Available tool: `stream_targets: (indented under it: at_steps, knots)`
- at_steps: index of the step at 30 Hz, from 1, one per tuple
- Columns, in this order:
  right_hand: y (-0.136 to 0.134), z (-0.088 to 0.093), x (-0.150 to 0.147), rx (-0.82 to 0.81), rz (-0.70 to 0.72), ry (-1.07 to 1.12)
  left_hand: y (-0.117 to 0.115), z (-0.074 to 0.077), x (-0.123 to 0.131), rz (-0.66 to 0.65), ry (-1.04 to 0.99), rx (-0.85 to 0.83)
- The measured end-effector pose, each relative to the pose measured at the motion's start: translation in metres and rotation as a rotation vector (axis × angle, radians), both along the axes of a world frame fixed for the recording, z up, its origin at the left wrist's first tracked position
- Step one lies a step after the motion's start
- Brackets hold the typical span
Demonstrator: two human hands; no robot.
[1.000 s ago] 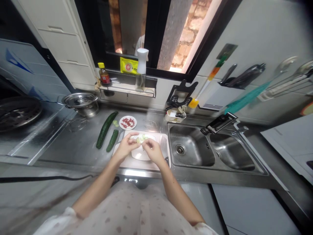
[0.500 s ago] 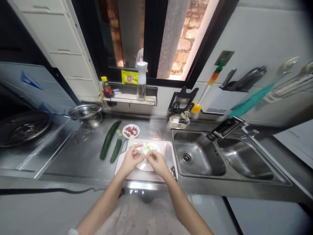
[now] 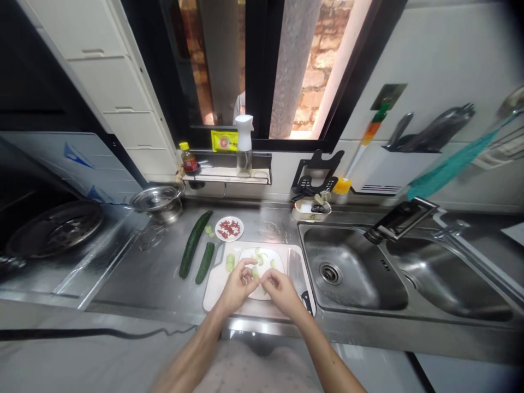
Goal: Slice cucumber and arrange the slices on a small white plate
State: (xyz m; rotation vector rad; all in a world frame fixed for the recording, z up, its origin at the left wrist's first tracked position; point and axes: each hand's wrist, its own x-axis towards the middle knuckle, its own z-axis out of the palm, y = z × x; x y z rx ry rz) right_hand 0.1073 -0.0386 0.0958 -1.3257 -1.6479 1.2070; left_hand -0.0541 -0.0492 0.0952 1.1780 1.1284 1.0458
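No readable text, yellow packet (image 3: 224, 142) and bottle label (image 3: 190, 164) blurred

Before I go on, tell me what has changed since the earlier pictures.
The left hand and right hand have drawn back slightly over the board, uncovering pale pieces on its left. The left still pinches a slice; both cucumbers, the knife and the dish of red bits stayed put.

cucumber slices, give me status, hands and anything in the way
Left grip pinching a cucumber slice over the white plate. Right grip alongside, its hold unclear. Other slices on plate. Knife beside right wrist, nothing seen blocking.
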Motion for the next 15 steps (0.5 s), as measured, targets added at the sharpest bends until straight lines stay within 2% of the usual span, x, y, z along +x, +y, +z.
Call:
stream_targets:
  at_steps: [8,15]
  knots:
    - [-0.007,-0.016,-0.002,-0.086,-0.054,0.093,-0.006,-0.006,0.002,0.004,0.059,0.016]
    - [-0.017,-0.023,-0.003,-0.154,-0.093,0.211,-0.01,-0.013,0.008,0.029,0.086,0.021]
